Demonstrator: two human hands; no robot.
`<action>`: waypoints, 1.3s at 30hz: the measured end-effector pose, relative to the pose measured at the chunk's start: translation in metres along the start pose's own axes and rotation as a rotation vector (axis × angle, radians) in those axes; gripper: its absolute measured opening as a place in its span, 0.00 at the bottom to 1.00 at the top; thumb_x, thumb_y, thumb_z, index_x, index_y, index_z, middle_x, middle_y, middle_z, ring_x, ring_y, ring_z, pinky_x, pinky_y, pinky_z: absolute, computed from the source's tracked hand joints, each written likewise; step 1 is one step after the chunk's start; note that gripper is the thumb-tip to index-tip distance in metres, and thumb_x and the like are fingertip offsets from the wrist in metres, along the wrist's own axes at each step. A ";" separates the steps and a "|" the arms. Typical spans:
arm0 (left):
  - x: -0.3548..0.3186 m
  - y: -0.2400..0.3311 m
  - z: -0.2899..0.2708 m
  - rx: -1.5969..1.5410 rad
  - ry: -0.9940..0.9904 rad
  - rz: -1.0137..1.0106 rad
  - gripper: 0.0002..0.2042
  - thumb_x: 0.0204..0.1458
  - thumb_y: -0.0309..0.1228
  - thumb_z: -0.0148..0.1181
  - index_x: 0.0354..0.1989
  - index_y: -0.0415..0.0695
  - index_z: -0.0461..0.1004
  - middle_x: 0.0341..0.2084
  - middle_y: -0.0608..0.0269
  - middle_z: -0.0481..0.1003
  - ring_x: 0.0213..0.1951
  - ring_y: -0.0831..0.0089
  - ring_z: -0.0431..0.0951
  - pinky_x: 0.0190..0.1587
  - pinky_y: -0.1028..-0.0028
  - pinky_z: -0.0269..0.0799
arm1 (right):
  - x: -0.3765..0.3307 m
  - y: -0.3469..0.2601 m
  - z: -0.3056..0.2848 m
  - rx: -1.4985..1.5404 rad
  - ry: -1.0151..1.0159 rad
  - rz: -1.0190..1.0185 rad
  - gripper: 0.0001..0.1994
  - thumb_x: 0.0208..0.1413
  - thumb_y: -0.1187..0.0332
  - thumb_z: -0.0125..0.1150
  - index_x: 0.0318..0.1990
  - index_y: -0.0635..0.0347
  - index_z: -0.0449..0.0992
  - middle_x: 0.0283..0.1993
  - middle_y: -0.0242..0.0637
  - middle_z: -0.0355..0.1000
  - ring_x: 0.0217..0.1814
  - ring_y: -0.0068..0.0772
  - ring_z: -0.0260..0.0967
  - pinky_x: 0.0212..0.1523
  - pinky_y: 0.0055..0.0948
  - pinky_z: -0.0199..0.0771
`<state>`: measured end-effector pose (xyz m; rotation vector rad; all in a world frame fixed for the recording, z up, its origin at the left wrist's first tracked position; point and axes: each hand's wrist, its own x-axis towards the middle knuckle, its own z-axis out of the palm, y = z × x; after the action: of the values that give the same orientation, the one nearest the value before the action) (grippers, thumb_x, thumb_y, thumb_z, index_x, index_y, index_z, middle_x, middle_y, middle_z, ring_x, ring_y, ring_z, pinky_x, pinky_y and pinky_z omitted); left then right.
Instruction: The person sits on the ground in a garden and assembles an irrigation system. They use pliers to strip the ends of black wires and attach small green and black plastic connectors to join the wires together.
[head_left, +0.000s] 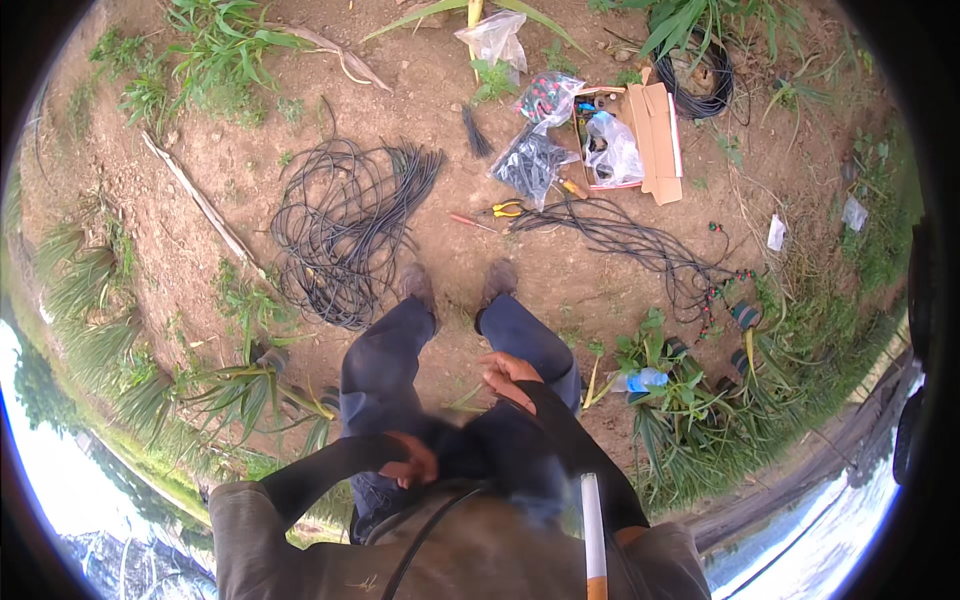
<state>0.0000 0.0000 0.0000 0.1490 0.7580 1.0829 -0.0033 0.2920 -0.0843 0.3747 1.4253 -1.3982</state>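
My right hand [510, 378] is over my right thigh, its fingers curled together; whatever they may hold is too small or hidden to make out. Close to my waist is my left hand [412, 460], smeared by motion, its fingers unclear. A cigarette [594, 530] sticks up in front of my chest, apart from both hands. On the soil beyond my shoes lie a tangled heap of thin black tubing [345, 225], yellow-handled pliers [508, 209] and a red-handled screwdriver [471, 222]. More black tubing [630, 232] with small red and green fittings spreads to the right.
An open cardboard box [655, 135] holds bags and parts, with a clear bag of black pieces [532, 165] beside it. A black tubing coil [705, 75] lies behind. Near my right leg, a plastic bottle [645, 380] rests among plants. A long stick [205, 205] lies left.
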 end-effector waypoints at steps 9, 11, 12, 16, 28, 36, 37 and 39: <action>0.113 0.002 -0.265 0.699 1.233 0.235 0.08 0.52 0.36 0.57 0.35 0.46 0.76 0.28 0.54 0.77 0.29 0.53 0.78 0.32 0.62 0.74 | 0.175 0.014 -0.090 -0.609 0.368 -0.248 0.09 0.54 0.64 0.54 0.40 0.57 0.74 0.37 0.47 0.73 0.40 0.51 0.72 0.42 0.42 0.71; 0.127 -0.003 -0.312 0.782 1.323 0.131 0.08 0.51 0.36 0.58 0.34 0.46 0.76 0.29 0.54 0.77 0.30 0.54 0.78 0.33 0.61 0.74 | 0.187 0.009 -0.101 -0.765 0.299 -0.224 0.09 0.54 0.64 0.55 0.38 0.57 0.74 0.37 0.45 0.73 0.40 0.51 0.72 0.42 0.42 0.71; 0.133 -0.008 -0.331 0.820 1.365 0.081 0.07 0.51 0.35 0.58 0.34 0.46 0.76 0.29 0.55 0.77 0.30 0.54 0.78 0.33 0.61 0.74 | 0.193 0.005 -0.104 -0.777 0.349 -0.283 0.07 0.52 0.66 0.56 0.37 0.56 0.74 0.35 0.44 0.72 0.39 0.49 0.72 0.41 0.41 0.71; 0.131 0.010 -0.388 0.971 1.221 -0.007 0.09 0.50 0.38 0.53 0.34 0.50 0.76 0.31 0.59 0.77 0.35 0.58 0.78 0.38 0.62 0.73 | 0.201 -0.026 -0.128 -0.832 0.431 -0.365 0.05 0.50 0.69 0.58 0.34 0.57 0.74 0.32 0.42 0.70 0.37 0.48 0.71 0.38 0.40 0.71; 0.115 0.030 -0.461 1.025 1.322 -0.007 0.11 0.52 0.40 0.57 0.33 0.47 0.79 0.26 0.57 0.78 0.33 0.57 0.78 0.37 0.62 0.72 | 0.263 -0.047 -0.181 -1.100 0.578 -0.409 0.05 0.54 0.71 0.55 0.37 0.60 0.75 0.32 0.44 0.71 0.36 0.49 0.71 0.37 0.41 0.71; 0.117 -0.014 -0.479 1.187 1.160 -0.217 0.14 0.50 0.43 0.56 0.33 0.46 0.80 0.29 0.52 0.78 0.37 0.54 0.78 0.41 0.61 0.73 | 0.324 -0.017 -0.415 -1.053 1.057 -0.079 0.12 0.48 0.69 0.53 0.40 0.56 0.78 0.35 0.49 0.75 0.39 0.48 0.74 0.41 0.41 0.72; 0.117 -0.029 -0.489 1.209 1.121 -0.193 0.14 0.50 0.42 0.56 0.33 0.46 0.80 0.29 0.52 0.78 0.38 0.55 0.78 0.41 0.61 0.73 | 0.339 -0.009 -0.440 -1.078 1.096 -0.041 0.14 0.46 0.69 0.55 0.42 0.55 0.78 0.37 0.49 0.76 0.42 0.48 0.74 0.43 0.41 0.72; 0.122 -0.062 -0.507 1.175 1.106 -0.357 0.15 0.48 0.44 0.57 0.34 0.46 0.79 0.32 0.51 0.78 0.39 0.55 0.78 0.44 0.61 0.72 | 0.372 -0.010 -0.453 -0.794 1.142 -0.018 0.17 0.44 0.69 0.57 0.46 0.53 0.77 0.43 0.49 0.74 0.46 0.50 0.73 0.47 0.40 0.72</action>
<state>-0.2392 -0.0519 -0.4647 0.3919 2.2712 0.1654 -0.3604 0.5203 -0.4894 0.6648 2.7400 -0.4409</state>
